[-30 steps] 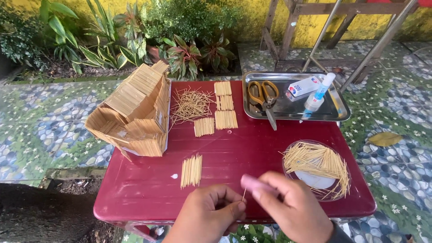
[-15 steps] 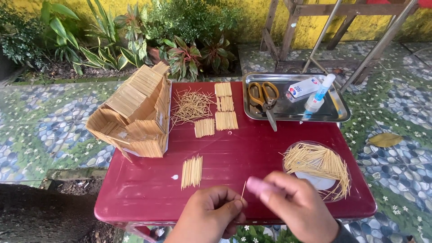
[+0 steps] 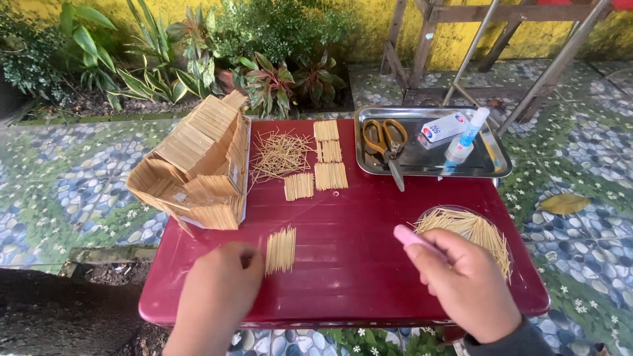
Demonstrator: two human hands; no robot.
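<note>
The left hand (image 3: 221,290) is motion-blurred, its fingertips smeared where they near the toothpick bundle (image 3: 281,250), so touch cannot be told. The right hand (image 3: 461,283) hides most of a pink tool (image 3: 407,236), perhaps a cutter. Both forearms are cut off below.

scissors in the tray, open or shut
Shut. The scissors lie flat in the metal tray, the yellow handles side by side and the blades together as one point over the tray's front rim.
</note>
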